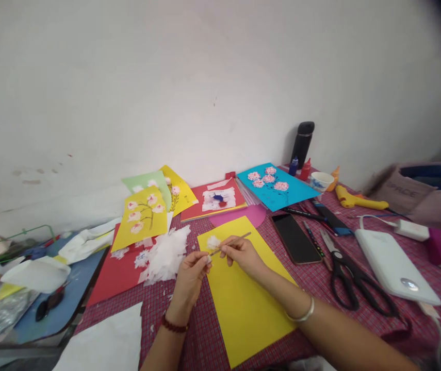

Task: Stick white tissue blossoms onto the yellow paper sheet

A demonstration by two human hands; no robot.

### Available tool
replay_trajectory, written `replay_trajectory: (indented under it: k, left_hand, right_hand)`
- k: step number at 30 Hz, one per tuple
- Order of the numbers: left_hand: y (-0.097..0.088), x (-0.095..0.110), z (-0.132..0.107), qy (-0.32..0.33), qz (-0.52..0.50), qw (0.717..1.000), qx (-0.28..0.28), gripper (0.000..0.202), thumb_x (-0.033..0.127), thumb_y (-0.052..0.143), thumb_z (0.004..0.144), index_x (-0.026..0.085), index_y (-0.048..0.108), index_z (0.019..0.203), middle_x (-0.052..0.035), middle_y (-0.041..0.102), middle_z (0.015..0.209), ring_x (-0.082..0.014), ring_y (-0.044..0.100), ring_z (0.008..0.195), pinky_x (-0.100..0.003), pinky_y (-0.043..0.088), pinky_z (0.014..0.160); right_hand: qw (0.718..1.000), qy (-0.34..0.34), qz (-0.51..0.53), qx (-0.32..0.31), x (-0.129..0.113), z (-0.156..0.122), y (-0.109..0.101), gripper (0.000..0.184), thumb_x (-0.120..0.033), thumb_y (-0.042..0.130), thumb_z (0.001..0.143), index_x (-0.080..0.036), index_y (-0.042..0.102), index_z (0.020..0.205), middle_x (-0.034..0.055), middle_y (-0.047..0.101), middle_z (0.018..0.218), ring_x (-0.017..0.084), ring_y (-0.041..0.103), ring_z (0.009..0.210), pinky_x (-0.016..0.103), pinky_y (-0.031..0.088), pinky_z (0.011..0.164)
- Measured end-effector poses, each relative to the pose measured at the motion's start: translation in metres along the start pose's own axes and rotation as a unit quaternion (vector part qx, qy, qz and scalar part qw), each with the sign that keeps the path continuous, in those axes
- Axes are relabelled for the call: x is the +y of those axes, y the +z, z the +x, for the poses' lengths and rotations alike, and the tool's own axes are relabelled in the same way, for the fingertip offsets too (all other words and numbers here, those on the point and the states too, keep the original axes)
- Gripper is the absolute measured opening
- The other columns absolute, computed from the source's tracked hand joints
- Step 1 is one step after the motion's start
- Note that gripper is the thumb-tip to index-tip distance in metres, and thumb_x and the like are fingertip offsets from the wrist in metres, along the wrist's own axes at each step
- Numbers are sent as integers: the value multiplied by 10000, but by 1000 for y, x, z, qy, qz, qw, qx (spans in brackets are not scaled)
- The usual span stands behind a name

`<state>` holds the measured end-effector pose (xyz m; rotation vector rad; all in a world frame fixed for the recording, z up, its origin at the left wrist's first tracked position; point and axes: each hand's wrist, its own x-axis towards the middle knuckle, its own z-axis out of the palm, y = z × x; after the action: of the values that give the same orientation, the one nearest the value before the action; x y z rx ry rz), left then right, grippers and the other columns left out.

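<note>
Above a yellow sheet of paper (pixel 243 304), my right hand (pixel 241 252) pinches a thin stick (pixel 243 236), perhaps a pencil or brush handle. Its lower end meets a small white tissue piece (pixel 209 257) that my left hand (pixel 192 275) holds between thumb and fingertips. Just behind the fingers, a white tissue tuft (pixel 213 241) sits near the top of the yellow sheet. Left of my left hand lies a loose pile of white tissue pieces (pixel 169 255), partly over a red sheet (pixel 108 281).
Flower pictures on yellow card (pixel 143 219) and blue card (pixel 282 193) lie toward the wall. To the right are a phone (pixel 295 239), black-handled scissors (pixel 355 278), a white power bank (pixel 396 265), a yellow glue gun (pixel 359 200), a small bowl (pixel 321 181) and a black bottle (pixel 303 144).
</note>
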<state>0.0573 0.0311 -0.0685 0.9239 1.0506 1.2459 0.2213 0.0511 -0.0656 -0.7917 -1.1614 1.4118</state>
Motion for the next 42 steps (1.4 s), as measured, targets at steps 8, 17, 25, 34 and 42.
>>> replay_trajectory:
  k: [8, 17, 25, 34, 42]
  left_hand:
    - [7, 35, 13, 302, 432, 845, -93, 149, 282, 560, 783, 197, 654, 862, -60, 648, 864, -188, 570, 863, -327, 426, 822]
    - [-13, 15, 59, 269, 534, 795, -104, 148, 219, 491, 793, 188, 626, 845, -43, 640, 857, -176, 581, 820, -321, 465, 748]
    - [-13, -8, 62, 308, 581, 736, -163, 169, 175, 529, 778, 203, 621, 917, -60, 592, 960, -194, 527, 954, -351, 419, 858]
    - [-9, -17, 79, 256, 546, 789, -112, 140, 176, 467, 786, 177, 572, 693, -20, 563, 717, -154, 532, 734, -278, 410, 697]
    - [-10, -20, 86, 199, 522, 825, -88, 119, 191, 473, 758, 177, 572, 695, -14, 591, 718, -150, 554, 720, -263, 409, 674]
  right_hand:
    - [968, 112, 225, 20, 0, 0, -4, 121, -279, 620, 727, -162, 628, 758, -23, 605, 592, 48, 464, 405, 169, 357, 404]
    - [975, 105, 191, 49, 12, 22, -45, 156, -287, 682, 674, -142, 644, 718, -20, 608, 583, 34, 454, 410, 159, 328, 400]
    - [995, 56, -76, 42, 26, 27, -46, 155, -302, 592, 723, -148, 605, 731, -15, 595, 581, 64, 447, 412, 194, 317, 404]
    - [989, 44, -135, 37, 21, 24, -36, 107, -259, 543, 720, -162, 586, 734, -10, 584, 611, 82, 457, 451, 208, 347, 434]
    - [973, -6, -229, 14, 29, 26, -29, 148, -192, 496, 747, -153, 638, 763, -7, 560, 633, 92, 448, 510, 204, 323, 467]
